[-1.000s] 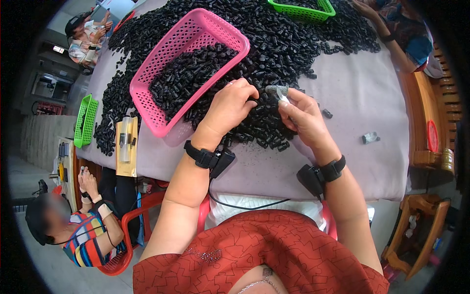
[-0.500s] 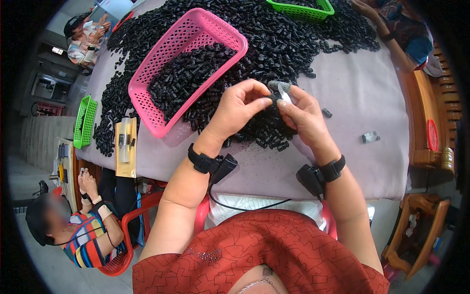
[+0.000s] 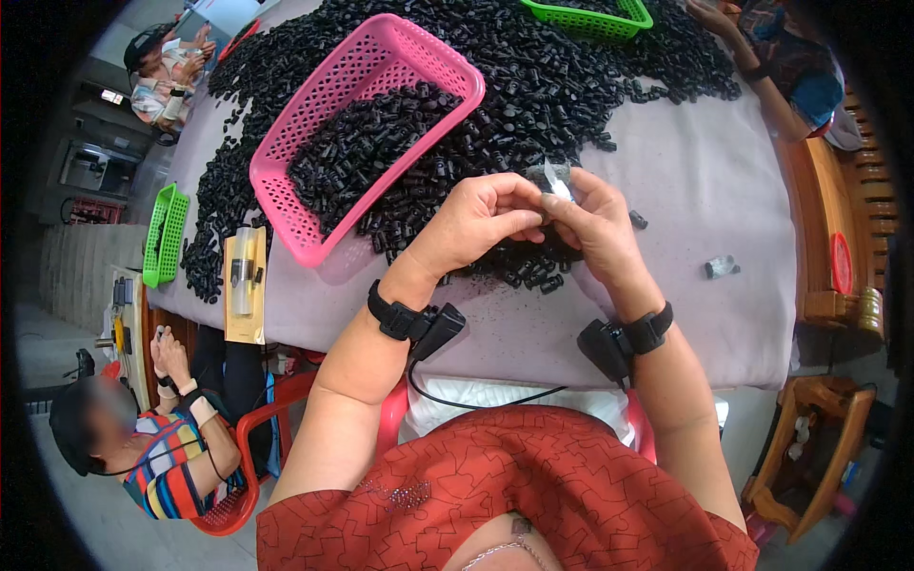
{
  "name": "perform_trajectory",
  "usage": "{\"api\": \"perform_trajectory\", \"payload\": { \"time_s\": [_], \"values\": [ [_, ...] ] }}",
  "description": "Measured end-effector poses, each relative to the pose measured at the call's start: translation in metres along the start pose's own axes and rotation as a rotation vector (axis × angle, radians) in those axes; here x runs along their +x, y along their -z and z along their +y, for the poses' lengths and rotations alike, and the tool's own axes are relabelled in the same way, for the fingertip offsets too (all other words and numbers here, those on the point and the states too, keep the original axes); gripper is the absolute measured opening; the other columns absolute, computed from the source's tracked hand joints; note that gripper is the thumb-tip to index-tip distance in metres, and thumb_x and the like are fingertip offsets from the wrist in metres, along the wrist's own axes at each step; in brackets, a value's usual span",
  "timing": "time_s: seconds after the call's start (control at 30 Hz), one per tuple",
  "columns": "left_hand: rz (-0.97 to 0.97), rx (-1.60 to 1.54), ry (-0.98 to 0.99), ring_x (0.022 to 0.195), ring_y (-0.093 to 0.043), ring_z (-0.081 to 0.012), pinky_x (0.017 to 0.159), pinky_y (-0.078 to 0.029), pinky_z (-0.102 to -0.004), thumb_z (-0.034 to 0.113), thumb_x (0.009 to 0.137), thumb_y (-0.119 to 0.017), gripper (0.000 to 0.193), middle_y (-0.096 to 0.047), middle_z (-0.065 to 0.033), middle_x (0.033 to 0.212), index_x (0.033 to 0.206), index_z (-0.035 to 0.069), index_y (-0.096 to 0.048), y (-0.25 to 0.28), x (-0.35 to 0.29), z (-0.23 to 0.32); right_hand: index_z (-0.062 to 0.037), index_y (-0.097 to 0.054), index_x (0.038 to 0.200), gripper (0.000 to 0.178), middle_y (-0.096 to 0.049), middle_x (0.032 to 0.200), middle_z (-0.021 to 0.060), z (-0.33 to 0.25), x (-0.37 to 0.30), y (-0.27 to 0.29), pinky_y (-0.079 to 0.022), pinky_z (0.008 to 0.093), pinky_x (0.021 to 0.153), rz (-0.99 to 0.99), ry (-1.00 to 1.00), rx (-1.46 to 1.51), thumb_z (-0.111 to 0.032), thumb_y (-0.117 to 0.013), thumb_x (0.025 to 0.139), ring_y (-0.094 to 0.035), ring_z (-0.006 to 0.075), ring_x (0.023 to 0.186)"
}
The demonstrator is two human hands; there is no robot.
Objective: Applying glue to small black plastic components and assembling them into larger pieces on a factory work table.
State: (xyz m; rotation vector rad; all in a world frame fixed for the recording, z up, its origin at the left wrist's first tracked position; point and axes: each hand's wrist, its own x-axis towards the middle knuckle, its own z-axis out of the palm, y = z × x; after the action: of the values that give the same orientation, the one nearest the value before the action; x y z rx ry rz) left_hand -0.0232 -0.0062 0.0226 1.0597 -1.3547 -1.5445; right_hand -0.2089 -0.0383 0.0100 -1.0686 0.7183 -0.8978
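Note:
My right hand (image 3: 595,217) is closed on a pale, shiny, pointed sliver (image 3: 556,181) that sticks up between thumb and fingers, with a greyish see-through piece (image 3: 547,171) behind it. My left hand (image 3: 486,217) meets it, thumb and fingers pinched together beside the right fingertips. What the left fingers hold, if anything, is hidden. Both hands are above the near edge of a big heap of small black cylindrical pieces (image 3: 533,105). Left of them, a pink perforated basket (image 3: 307,249) lies tilted on the heap, with many black pieces in it.
A clear-and-black piece (image 3: 721,266) lies on the grey cloth (image 3: 695,190) at right. Green baskets (image 3: 167,238) stand at left and at the far edge. A yellow card with a clear tube (image 3: 245,285) lies near the left edge. Other people sit around the table.
My left hand has moved right and slightly down, and its fingers now meet the right hand's. The sliver in my right hand has shifted slightly.

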Motion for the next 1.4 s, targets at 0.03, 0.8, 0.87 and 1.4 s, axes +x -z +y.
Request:
{"api": "perform_trajectory", "payload": {
  "time_s": [0.03,0.8,0.87,1.4],
  "values": [
    [0.001,0.0,0.0,0.085,-0.067,-0.0139,0.075,-0.055,-0.0247,0.001,0.091,-0.059,0.018,-0.067,-0.0074,0.097,0.109,-0.002,-0.061,0.0,0.0,-0.001,-0.0048,-0.061,0.099,0.017,-0.056,0.075,-0.0055,0.0,0.0,0.0,-0.028,0.0164,0.045,0.004,-0.003,0.004,-0.014,-0.068,0.087,-0.042,-0.0006,0.054],
    [0.207,0.054,-0.139,0.078,-0.062,-0.0073,0.07,-0.05,-0.0207,0.003,0.088,-0.065,0.014,-0.068,-0.0026,0.089,0.102,0.001,-0.066,-0.003,0.004,-0.005,-0.0026,-0.061,0.106,0.022,-0.059,0.078,-0.0034,0.001,0.0,0.001,-0.029,0.0169,0.045,0.012,0.02,-0.006,-0.012,-0.068,0.087,-0.042,-0.0002,0.053],
    [0.208,0.07,-0.113,0.08,-0.063,-0.0082,0.073,-0.052,-0.0213,0.003,0.088,-0.065,0.015,-0.068,-0.0038,0.092,0.102,0.0,-0.065,-0.001,0.004,-0.005,-0.0026,-0.061,0.106,0.022,-0.061,0.079,-0.0027,-0.001,0.0,0.0,-0.029,0.0169,0.045,0.033,0.017,0.007,-0.012,-0.068,0.088,-0.042,-0.0003,0.054],
    [0.178,-0.582,0.062,0.068,-0.065,-0.0122,0.062,-0.057,-0.0247,0.017,0.092,-0.064,0.016,-0.067,-0.0055,0.083,0.099,0.002,-0.064,0.016,0.007,-0.01,-0.003,-0.044,0.137,0.056,-0.057,0.087,-0.0029,-0.007,-0.006,-0.004,-0.031,0.0159,0.05,-0.225,0.039,-0.142,-0.015,-0.067,0.087,-0.044,0.0004,0.062]
  ]
}}
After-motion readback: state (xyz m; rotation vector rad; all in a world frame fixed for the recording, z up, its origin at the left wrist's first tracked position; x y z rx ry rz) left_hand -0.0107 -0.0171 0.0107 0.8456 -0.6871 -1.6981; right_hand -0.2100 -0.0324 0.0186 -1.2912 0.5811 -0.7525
